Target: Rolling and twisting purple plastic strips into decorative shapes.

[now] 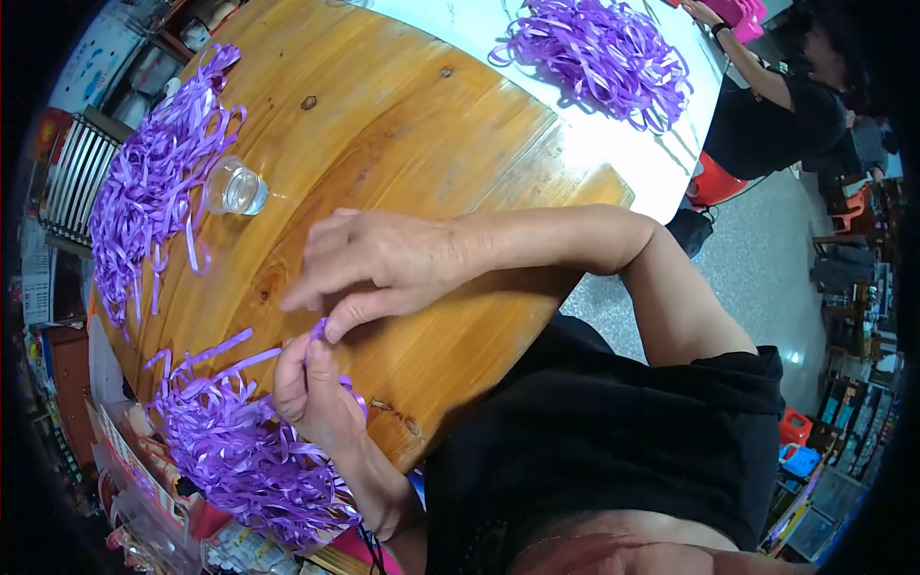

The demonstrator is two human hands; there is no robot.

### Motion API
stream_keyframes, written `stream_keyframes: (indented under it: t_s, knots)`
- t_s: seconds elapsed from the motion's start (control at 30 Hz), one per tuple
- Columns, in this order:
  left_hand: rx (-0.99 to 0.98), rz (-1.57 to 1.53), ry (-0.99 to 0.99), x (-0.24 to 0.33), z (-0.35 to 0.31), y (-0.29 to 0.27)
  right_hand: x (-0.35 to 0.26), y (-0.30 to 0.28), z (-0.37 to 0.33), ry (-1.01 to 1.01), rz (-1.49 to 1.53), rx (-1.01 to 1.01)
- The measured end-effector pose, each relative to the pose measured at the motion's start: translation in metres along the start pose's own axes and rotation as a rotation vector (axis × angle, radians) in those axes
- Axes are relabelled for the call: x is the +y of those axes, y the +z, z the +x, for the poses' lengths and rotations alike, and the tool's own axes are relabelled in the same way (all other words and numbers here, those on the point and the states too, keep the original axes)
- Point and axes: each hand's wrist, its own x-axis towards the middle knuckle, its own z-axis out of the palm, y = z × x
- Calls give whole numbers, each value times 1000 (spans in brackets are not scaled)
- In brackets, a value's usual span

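Observation:
My left hand [314,388] pinches a purple ribbon [319,329] between thumb and fingertips, over the near left part of the wooden table. A short loop of it stands above the fingertips, and the rest runs out of sight behind the hand. Just above, my right hand [376,266] reaches across with its fingers stretched and apart. Its thumb tip is close to the ribbon; whether they touch I cannot tell. Beside my left hand lies a heap of purple ribbons [235,441], some hanging over the table's edge.
A second ribbon pile [153,182] covers the far left of the wooden table [383,125], with a clear cup [237,188] beside it. A third pile [604,57] lies on a white table [661,168]. Another person [776,115] in black is at its far right.

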Motion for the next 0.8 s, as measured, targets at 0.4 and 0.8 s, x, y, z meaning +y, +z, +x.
stream_keyframes:
  t_s: [0.4, 0.8]
  knots:
    - [168, -418, 172, 73, -17, 20, -20, 55, 19, 398, 1058, -563]
    - [-344, -811, 239, 95, 0, -48, -31, -21, -37, 387, 606, -264]
